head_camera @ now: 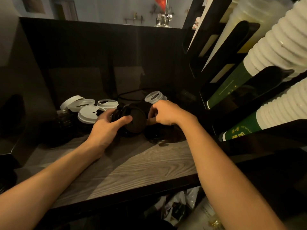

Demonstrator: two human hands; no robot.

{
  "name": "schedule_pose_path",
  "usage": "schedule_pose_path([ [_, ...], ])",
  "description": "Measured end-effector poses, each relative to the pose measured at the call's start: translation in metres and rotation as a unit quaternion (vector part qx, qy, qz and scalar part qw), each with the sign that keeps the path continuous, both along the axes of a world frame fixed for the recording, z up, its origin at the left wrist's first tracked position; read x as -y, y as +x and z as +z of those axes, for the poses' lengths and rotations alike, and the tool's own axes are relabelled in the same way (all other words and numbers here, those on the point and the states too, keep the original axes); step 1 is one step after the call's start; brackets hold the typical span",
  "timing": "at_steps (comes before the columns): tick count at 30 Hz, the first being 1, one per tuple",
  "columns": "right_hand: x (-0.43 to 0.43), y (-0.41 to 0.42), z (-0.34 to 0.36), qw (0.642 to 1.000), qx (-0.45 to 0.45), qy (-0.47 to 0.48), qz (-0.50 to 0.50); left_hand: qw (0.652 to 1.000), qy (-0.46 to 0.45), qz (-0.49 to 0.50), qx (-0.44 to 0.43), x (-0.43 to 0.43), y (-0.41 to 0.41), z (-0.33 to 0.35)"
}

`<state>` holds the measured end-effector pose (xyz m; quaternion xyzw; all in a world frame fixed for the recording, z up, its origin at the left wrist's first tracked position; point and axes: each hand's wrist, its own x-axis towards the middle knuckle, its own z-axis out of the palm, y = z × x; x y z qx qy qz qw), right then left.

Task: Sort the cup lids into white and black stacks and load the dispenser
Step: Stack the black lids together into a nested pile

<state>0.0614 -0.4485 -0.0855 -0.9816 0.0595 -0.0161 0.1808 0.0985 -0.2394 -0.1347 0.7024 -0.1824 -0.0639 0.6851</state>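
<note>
Both hands (left (106, 126), right (166, 113)) round lids (135, 121)

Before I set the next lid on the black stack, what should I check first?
1. Left hand grips the black lid stack: ok.
2. Right hand pinches the stack's other edge: ok.
3. Stack holds only black lids: cannot tell, too dim.
4. White lids stacked: not ok, they lie loose on the counter beside the left hand.
5. Lone white lid gathered with the others: not ok, it sits apart behind the right hand.
6. Free slot in the dispenser: cannot tell; the slots in view hold cups.
</note>
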Motion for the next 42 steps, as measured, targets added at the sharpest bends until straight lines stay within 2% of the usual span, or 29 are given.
schedule_pose_path([
  [4, 0.002, -0.001, 0.0, 0.999, -0.007, 0.054, -0.005, 1.0, -0.008, 0.015, 0.0, -0.002, 0.0, 0.003],
  [7, 0.006, -0.006, 0.005, 0.995, -0.066, 0.078, 0.023, 1.0, -0.006, 0.02, 0.002, -0.002, 0.0, 0.004],
  [10, 0.007, -0.009, 0.006, 0.991, -0.098, 0.08, 0.04, 1.0, -0.005, 0.022, 0.003, -0.003, 0.001, 0.003],
  [13, 0.004, -0.007, 0.003, 0.993, -0.089, 0.06, 0.057, 1.0, -0.001, 0.026, 0.003, -0.003, 0.002, 0.003],
  [18, 0.004, 0.002, -0.001, 0.989, 0.059, 0.133, 0.029, 0.996, -0.045, 0.081, 0.001, -0.006, 0.004, 0.009],
  [21, 0.004, 0.013, -0.007, 0.979, 0.157, 0.127, -0.015, 0.991, -0.076, 0.111, -0.013, -0.009, 0.006, 0.011],
  [24, 0.0, 0.017, -0.01, 0.972, 0.208, 0.09, -0.055, 0.99, -0.075, 0.118, -0.008, -0.01, 0.007, 0.011],
  [28, -0.011, 0.016, -0.011, 0.937, 0.308, 0.134, -0.093, 0.991, -0.07, 0.111, -0.007, -0.01, 0.007, 0.011],
  [31, -0.021, 0.014, -0.012, 0.899, 0.392, 0.185, -0.057, 0.991, -0.096, 0.088, -0.032, -0.009, 0.006, 0.014],
  [33, -0.025, 0.014, -0.013, 0.888, 0.427, 0.167, 0.015, 0.99, -0.117, 0.066, -0.047, -0.008, 0.006, 0.015],
  [35, -0.031, 0.015, -0.016, 0.89, 0.418, 0.158, 0.09, 0.988, -0.137, 0.052, -0.056, -0.007, 0.008, 0.015],
  [37, -0.037, 0.015, -0.018, 0.896, 0.379, 0.186, 0.134, 0.985, -0.156, 0.041, -0.069, -0.006, 0.01, 0.012],
  [42, -0.037, 0.008, -0.014, 0.907, 0.265, 0.278, 0.173, 0.974, -0.201, -0.005, -0.1, -0.007, 0.008, 0.013],
])
